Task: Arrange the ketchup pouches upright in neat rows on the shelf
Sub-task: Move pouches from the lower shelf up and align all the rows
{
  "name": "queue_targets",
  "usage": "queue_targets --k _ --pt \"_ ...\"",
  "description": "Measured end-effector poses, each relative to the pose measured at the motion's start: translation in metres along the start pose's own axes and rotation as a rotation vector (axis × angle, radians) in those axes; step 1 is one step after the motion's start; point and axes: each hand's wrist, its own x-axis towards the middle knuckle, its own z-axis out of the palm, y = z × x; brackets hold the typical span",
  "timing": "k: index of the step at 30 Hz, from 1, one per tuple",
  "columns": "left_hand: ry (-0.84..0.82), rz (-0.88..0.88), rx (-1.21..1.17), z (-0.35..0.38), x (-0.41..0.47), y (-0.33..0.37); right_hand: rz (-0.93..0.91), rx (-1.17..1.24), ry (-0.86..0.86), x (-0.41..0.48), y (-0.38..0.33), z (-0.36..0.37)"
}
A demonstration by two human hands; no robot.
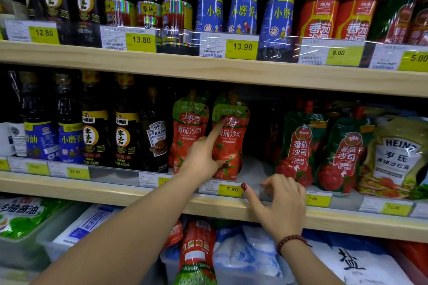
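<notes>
Two red ketchup pouches with green tops stand upright side by side on the middle shelf [208, 206]: the left pouch [188, 129] and the right pouch [234, 143]. My left hand [201, 155] rests against the front of the right pouch, index finger stretched up over its label and thumb at its lower edge. My right hand [280, 201] hovers at the shelf's front edge by the 7.90 price tag [230, 189], fingers spread, holding nothing. Two darker green-and-red ketchup pouches [301, 148] [342, 157] stand further right, with a gap between the two groups.
Dark sauce bottles [125, 132] stand left of the pouches. A Heinz salad dressing pouch [396, 157] leans at the right. The upper shelf [208, 65] holds bottles. Below lie salt bags [347, 261], a red pouch [196, 252] and plastic bins [41, 238].
</notes>
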Motion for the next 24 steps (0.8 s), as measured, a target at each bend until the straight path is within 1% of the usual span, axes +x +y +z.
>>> queue_targets --k 4,7,11,14,17,19,21,23,24 --pt "0.0 -0.015 -0.013 0.0 -0.001 0.0 -0.002 -0.007 0.017 0.0 0.0 0.001" --pt "0.0 0.007 -0.04 -0.001 -0.004 0.001 -0.029 -0.028 0.025 0.0 0.002 0.001" --pt "-0.01 0.006 0.014 -0.007 -0.01 0.001 -0.034 -0.044 -0.003 0.0 0.003 0.0" --pt "0.026 0.011 0.024 -0.014 -0.022 -0.005 -0.041 -0.022 -0.038 0.002 0.001 -0.005" --pt "0.091 -0.018 -0.042 -0.02 -0.039 -0.014 -0.023 0.038 -0.048 0.003 -0.003 -0.013" --pt "0.152 -0.054 -0.11 -0.023 -0.051 -0.018 -0.077 0.084 -0.036 -0.004 -0.009 -0.018" --pt "0.219 -0.078 -0.165 -0.023 -0.063 -0.022 -0.194 0.117 -0.056 -0.023 -0.018 -0.019" --pt "0.267 -0.095 -0.17 -0.021 -0.076 -0.023 -0.288 0.192 -0.134 -0.05 -0.032 -0.014" --pt "0.288 -0.099 -0.161 -0.02 -0.081 -0.024 -0.31 0.237 -0.199 -0.064 -0.038 -0.01"
